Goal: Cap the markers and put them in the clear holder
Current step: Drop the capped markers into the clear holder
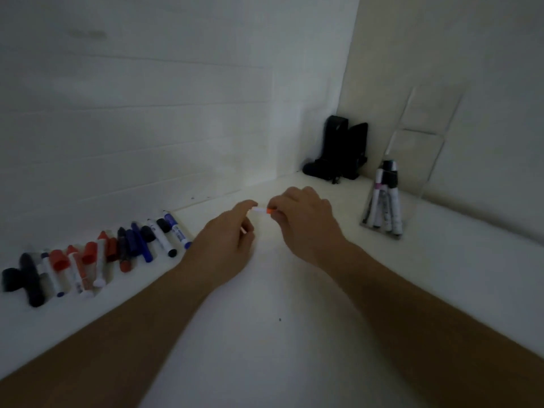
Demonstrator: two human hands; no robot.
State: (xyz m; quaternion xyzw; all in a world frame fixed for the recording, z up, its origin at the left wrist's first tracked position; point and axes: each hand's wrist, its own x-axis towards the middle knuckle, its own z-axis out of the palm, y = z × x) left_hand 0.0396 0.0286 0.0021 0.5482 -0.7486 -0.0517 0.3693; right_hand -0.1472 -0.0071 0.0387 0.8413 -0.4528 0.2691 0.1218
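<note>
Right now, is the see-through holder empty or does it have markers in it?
Not empty. The clear holder by the right wall has a few capped markers standing in it, leaning together. Many more still lie in the pile on the left.

dim, soft, slightly blurred view, wide-angle bending at edges, corners darkest.

Dim white wall meets a white tabletop at a corner.

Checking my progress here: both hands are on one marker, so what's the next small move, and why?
Probably press the orange cap in the right hand fully onto the marker held by the left hand; they look joined but perhaps not seated.
</note>
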